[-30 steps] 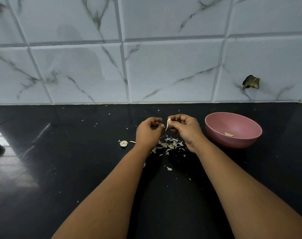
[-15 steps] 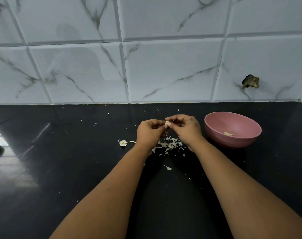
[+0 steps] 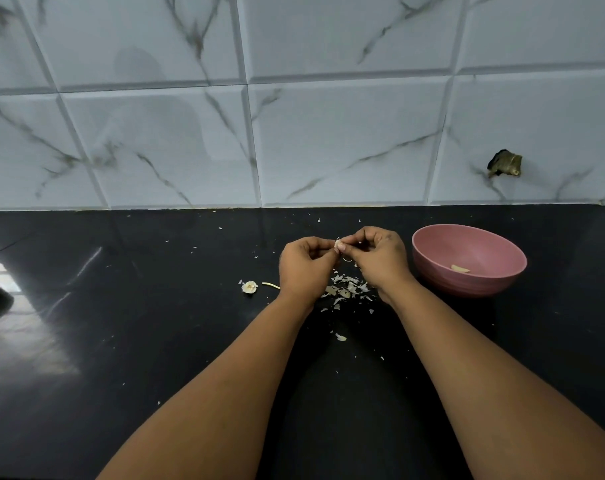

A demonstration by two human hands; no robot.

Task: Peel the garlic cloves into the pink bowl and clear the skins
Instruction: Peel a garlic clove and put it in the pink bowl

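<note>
Over the skin pile, mid-counter: both hands raised and met fingertip to fingertip, well clear of the counter surface.
Left hand (image 3: 306, 268): fingers curled inward, thumb and forefinger pinched on the garlic clove (image 3: 337, 243) from the left.
Right hand (image 3: 377, 258): fingers bent, thumb and forefinger tips closed on the same clove from the right; other fingers arched loosely above.
Garlic clove: small, pale, mostly hidden between the fingertips; could not tell how much skin remained on it.
Skins (image 3: 348, 289): scattered in a loose pile on the black counter (image 3: 121, 341) directly beneath and just near of the hands, with stray flakes spread farther toward the wall and toward the near edge.
Pink bowl (image 3: 467, 282): stood upright on the counter just right of the right hand, not touched by it.
Peeled clove (image 3: 460, 269): lay inside the bowl, on its bottom.
Garlic root end (image 3: 249, 287): rested on the counter left of the left hand, with a thin pale sliver (image 3: 270, 285) between it and the wrist.
Far side: marble-patterned tiled wall (image 3: 328, 133), with a dark broken patch (image 3: 505, 163) at right above the bowl.
</note>
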